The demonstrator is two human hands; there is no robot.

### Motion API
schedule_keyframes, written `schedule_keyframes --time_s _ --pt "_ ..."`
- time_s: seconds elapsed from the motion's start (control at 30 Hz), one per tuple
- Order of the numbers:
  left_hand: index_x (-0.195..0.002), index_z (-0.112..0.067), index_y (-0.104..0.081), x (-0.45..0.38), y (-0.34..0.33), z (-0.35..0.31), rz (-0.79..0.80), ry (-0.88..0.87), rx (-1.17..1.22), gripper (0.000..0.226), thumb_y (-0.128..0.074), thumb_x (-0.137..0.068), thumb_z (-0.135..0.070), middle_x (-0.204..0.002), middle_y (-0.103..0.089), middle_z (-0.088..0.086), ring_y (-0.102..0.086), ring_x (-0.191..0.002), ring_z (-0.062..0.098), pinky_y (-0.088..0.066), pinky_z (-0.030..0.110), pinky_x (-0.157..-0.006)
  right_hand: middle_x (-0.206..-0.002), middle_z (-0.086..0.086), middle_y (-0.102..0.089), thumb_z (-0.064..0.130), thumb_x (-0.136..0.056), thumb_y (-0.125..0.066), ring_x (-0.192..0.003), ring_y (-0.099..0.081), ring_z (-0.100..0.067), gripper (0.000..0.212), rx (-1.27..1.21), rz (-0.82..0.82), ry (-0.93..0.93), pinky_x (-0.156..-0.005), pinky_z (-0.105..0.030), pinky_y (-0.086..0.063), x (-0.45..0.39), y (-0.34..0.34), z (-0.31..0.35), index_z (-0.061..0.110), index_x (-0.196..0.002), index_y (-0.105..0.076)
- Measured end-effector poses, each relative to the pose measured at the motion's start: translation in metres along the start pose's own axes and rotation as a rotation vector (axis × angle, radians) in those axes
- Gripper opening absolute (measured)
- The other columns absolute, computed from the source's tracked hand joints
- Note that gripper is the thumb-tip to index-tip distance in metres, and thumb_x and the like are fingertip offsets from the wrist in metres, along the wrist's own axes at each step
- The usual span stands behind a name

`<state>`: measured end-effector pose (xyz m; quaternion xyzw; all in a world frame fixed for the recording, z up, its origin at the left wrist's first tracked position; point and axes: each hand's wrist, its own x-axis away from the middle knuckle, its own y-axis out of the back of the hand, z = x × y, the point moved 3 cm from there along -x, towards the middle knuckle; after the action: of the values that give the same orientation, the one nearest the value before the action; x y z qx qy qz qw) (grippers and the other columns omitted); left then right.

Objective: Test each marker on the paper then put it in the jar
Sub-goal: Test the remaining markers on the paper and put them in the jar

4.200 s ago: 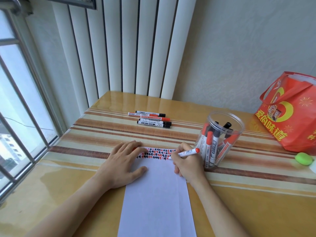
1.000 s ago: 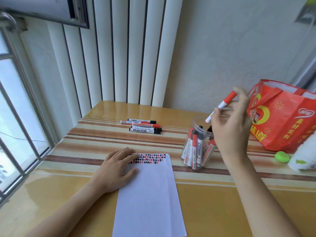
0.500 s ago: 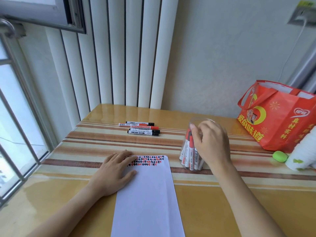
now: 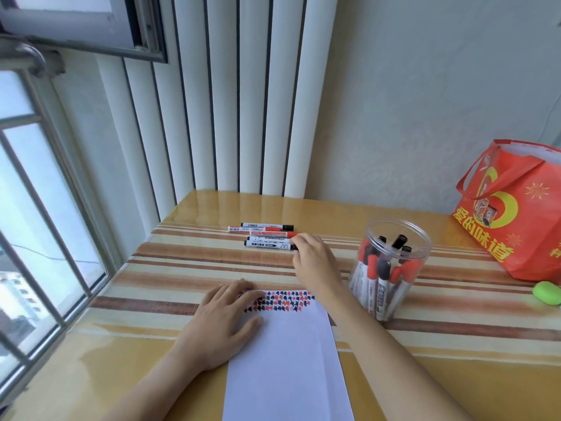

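Note:
Several markers (image 4: 264,237) lie in a row on the striped table, far centre. My right hand (image 4: 312,259) reaches over to their right ends, and its curled fingertips touch the caps of the two nearest markers. The fingers hide whether a marker is pinched. My left hand (image 4: 224,323) presses flat on the upper left corner of the white paper (image 4: 288,366). Red and black test marks (image 4: 282,300) fill the paper's top edge. The clear plastic jar (image 4: 394,238) stands to the right and holds several red and black markers upright.
A red gift bag (image 4: 513,214) stands at the far right, with a green oval object (image 4: 548,293) in front of it. The window with bars (image 4: 45,238) runs along the table's left side. White vertical blinds (image 4: 236,95) hang behind the table.
My right hand let the red marker go into the jar, then moved left to the markers lying on the table. My left hand stayed on the paper.

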<state>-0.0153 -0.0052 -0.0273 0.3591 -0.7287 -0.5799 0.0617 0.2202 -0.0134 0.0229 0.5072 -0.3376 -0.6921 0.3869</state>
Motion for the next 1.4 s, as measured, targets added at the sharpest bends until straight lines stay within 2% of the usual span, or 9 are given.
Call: schedule_keyframes --time_s 0.1,0.17,0.27,0.5,0.7,0.87,1.2,1.33,1.4 --pt "-0.140 -0.045 -0.047 0.000 0.000 0.000 -0.009 -0.003 0.007 0.043 -0.037 -0.100 -0.058 -0.144 -0.042 -0.022 -0.036 -0.139 0.002 -0.014 0.025 -0.119 -0.154 -0.001 -0.049 0.016 -0.103 -0.053 -0.142 -0.043 -0.019 0.047 0.016 0.073 -0.007 -0.121 -0.040 -0.036 -0.015 -0.019 -0.012 0.014 -0.150 -0.049" --pt "-0.140 -0.046 -0.046 0.000 -0.001 0.000 -0.012 -0.005 0.008 0.043 -0.037 -0.100 -0.058 -0.145 -0.041 -0.023 -0.035 -0.140 0.001 -0.014 0.027 -0.120 -0.167 0.000 -0.029 0.033 -0.105 -0.052 -0.155 -0.022 -0.021 0.059 0.034 0.125 -0.015 -0.129 -0.046 -0.019 -0.024 -0.029 -0.017 0.021 -0.160 -0.033" --pt "-0.140 -0.046 -0.045 0.000 0.000 -0.001 -0.014 -0.008 0.004 0.043 -0.037 -0.100 -0.059 -0.145 -0.039 -0.023 -0.034 -0.140 0.000 -0.015 0.029 -0.120 -0.174 0.002 -0.006 0.057 -0.102 -0.046 -0.160 0.003 -0.020 0.073 0.043 0.227 -0.041 -0.127 -0.048 -0.004 -0.039 -0.038 -0.021 0.030 -0.164 -0.018" --pt "-0.140 -0.046 -0.044 -0.001 0.001 -0.004 -0.027 -0.008 -0.004 0.042 -0.038 -0.100 -0.058 -0.145 -0.037 -0.025 -0.030 -0.140 -0.003 -0.013 0.028 -0.119 -0.175 0.003 0.001 0.076 -0.097 -0.037 -0.161 0.004 -0.022 0.082 0.095 0.415 -0.039 -0.128 -0.055 -0.003 -0.084 -0.060 -0.002 0.041 -0.164 -0.008" --pt "-0.139 -0.045 -0.045 -0.001 0.002 -0.003 -0.026 -0.006 0.000 0.041 -0.038 -0.100 -0.058 -0.144 -0.039 -0.024 -0.032 -0.139 -0.003 -0.012 0.026 -0.119 -0.158 0.001 -0.036 0.070 -0.100 -0.036 -0.148 -0.028 -0.023 0.055 0.056 0.456 -0.029 -0.119 -0.050 -0.018 -0.086 -0.066 0.003 0.050 -0.151 -0.035" --pt "-0.138 -0.045 -0.045 -0.001 0.002 -0.002 -0.030 -0.009 0.006 0.040 -0.037 -0.100 -0.057 -0.143 -0.039 -0.024 -0.033 -0.137 -0.002 -0.017 0.030 -0.119 -0.141 0.005 -0.040 0.066 -0.098 -0.047 -0.135 -0.031 -0.020 0.044 -0.002 0.379 0.044 -0.111 -0.045 -0.024 -0.059 -0.055 0.007 0.048 -0.138 -0.045" --pt "-0.137 -0.045 -0.048 -0.002 0.000 -0.001 -0.020 -0.004 0.012 0.040 -0.037 -0.101 -0.057 -0.141 -0.042 -0.022 -0.039 -0.136 0.002 -0.020 0.033 -0.117 -0.130 0.003 -0.054 0.023 -0.098 -0.059 -0.123 -0.047 -0.018 0.035 -0.067 0.172 0.192 -0.106 -0.038 -0.038 0.002 -0.033 0.016 0.027 -0.133 -0.063" --pt "-0.138 -0.045 -0.047 -0.001 -0.001 0.000 -0.012 0.001 0.003 0.040 -0.037 -0.101 -0.057 -0.141 -0.042 -0.021 -0.039 -0.137 0.003 -0.022 0.035 -0.118 -0.105 0.002 -0.060 0.015 -0.091 -0.066 -0.100 -0.056 -0.021 0.013 0.032 0.018 0.161 -0.088 -0.042 -0.052 0.015 -0.018 0.013 0.016 -0.103 -0.068" --pt "-0.139 -0.044 -0.048 -0.002 -0.001 0.000 -0.008 0.003 -0.001 0.042 -0.037 -0.101 -0.058 -0.142 -0.043 -0.020 -0.040 -0.137 0.004 -0.024 0.037 -0.118 -0.104 0.002 -0.062 0.009 -0.089 -0.068 -0.101 -0.058 -0.021 0.014 0.055 0.034 0.157 -0.087 -0.041 -0.053 0.020 -0.016 0.010 0.015 -0.101 -0.069"
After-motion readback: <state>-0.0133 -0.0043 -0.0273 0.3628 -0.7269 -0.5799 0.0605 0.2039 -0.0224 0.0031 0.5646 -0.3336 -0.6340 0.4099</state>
